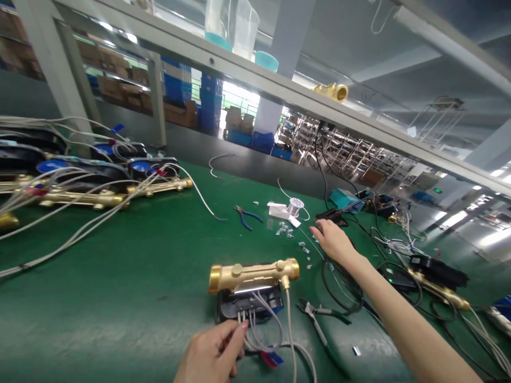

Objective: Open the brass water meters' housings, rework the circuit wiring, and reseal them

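A brass pipe body (253, 274) with threaded ends lies on the green bench, fixed to a black housing (229, 308) from which several grey cables (289, 330) come out. With thumb and forefinger, my left hand (217, 348) pinches the grey cables close to the housing. Farther off, my right hand (337, 242) is stretched forward beside a black object (333, 216), its fingers bent and closed; what they hold, if anything, is hidden. Small metal clips (284, 230) and a wire spool (296, 206) lie left of it. Green-handled cutters (319, 319) rest right of the housing.
Blue-handled pliers (245, 215) lie mid-bench. More brass assemblies (88, 199) with trailing cables crowd the left, and another (439, 290) sits at right among black cords. A teal box (346, 200) stands behind my right hand. Overhead runs a shelf beam (279, 88).
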The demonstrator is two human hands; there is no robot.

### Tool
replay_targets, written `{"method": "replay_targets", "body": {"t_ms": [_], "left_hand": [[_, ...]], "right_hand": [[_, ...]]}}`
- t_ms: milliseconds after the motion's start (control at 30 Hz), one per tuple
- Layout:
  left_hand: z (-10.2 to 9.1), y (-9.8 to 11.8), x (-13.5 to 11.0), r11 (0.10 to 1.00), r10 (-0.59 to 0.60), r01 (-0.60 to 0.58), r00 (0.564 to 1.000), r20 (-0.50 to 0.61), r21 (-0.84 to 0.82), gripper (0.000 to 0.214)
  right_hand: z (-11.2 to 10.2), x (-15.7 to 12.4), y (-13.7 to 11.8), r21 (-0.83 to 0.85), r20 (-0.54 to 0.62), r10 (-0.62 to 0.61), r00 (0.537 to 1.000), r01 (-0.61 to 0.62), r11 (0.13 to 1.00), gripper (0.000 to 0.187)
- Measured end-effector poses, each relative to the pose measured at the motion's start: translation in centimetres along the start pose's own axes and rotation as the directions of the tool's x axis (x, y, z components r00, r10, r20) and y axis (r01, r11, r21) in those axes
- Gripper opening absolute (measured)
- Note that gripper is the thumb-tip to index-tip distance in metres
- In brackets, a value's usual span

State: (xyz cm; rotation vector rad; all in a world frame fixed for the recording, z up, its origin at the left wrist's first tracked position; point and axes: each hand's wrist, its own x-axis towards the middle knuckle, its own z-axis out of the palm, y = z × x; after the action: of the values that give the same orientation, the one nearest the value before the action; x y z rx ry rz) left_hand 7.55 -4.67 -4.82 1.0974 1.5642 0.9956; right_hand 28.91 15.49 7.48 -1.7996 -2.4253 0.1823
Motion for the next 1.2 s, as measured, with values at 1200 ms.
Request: {"method": "replay_targets", "body": {"t_ms": [1200], "left_hand": [[1.2, 9.4, -1.9, 0.729, -0.161, 0.233, 0.972, 0.170, -0.643, 0.053]], "right_hand": [[4.6, -18.5, -4.2, 0.986, 0.162, 0.102, 0.982, -0.164, 0.018, 0.047]]}}
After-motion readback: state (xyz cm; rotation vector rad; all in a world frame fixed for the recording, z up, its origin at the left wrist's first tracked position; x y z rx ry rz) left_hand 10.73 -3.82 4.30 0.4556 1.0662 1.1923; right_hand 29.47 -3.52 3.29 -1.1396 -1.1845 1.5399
